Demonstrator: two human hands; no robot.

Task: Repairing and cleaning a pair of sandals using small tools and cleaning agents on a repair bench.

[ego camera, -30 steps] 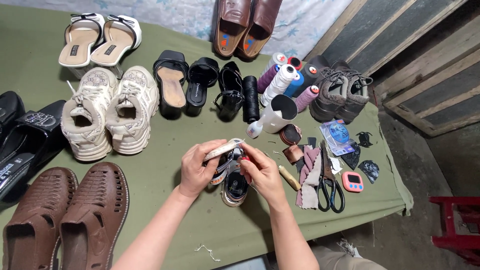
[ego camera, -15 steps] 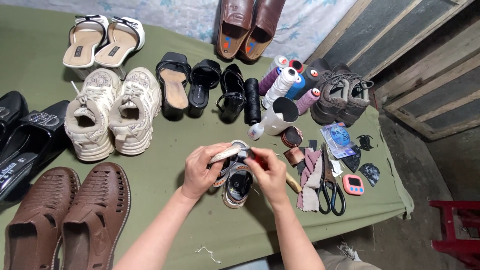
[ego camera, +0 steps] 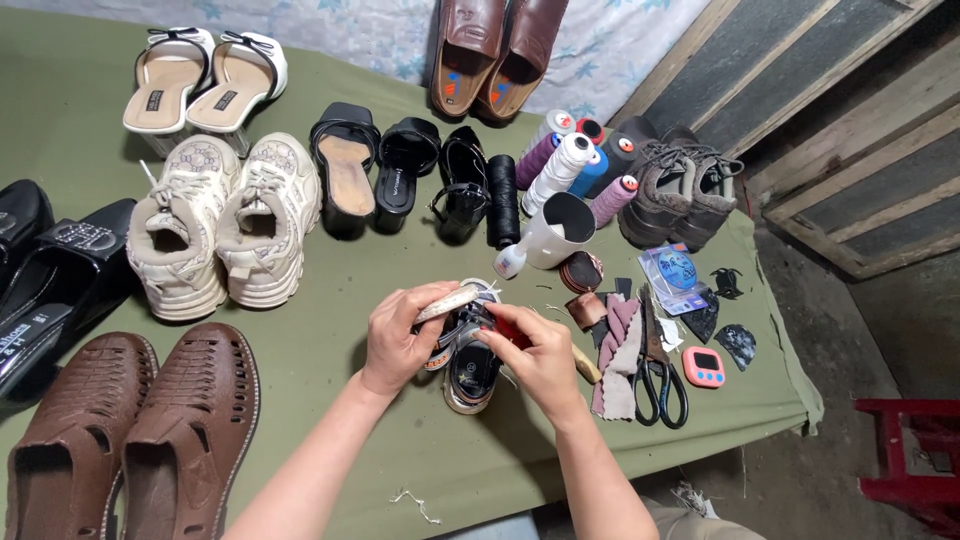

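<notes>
A small dark child's sandal (ego camera: 472,362) with a pale sole edge lies on the green cloth (ego camera: 330,400) in front of me. My left hand (ego camera: 398,338) grips its upper part and presses a pale strap against it. My right hand (ego camera: 537,355) pinches something red at the sandal's right side; what it is stays hidden by the fingers. A wooden handle (ego camera: 586,366) pokes out just right of my right hand.
Cream sneakers (ego camera: 222,225), brown woven shoes (ego camera: 130,440), black sandals (ego camera: 375,170), white heels (ego camera: 205,85) and brown loafers (ego camera: 495,50) ring the cloth. Thread spools (ego camera: 570,165), a white cup (ego camera: 550,235), scissors (ego camera: 660,375), a pink timer (ego camera: 705,367) and grey boots (ego camera: 680,190) sit right. A red stool (ego camera: 915,450) stands beyond the table edge.
Both hands stay on the small sandal. My right hand has shifted slightly lower along its right side, and the view has drifted a little downward.
</notes>
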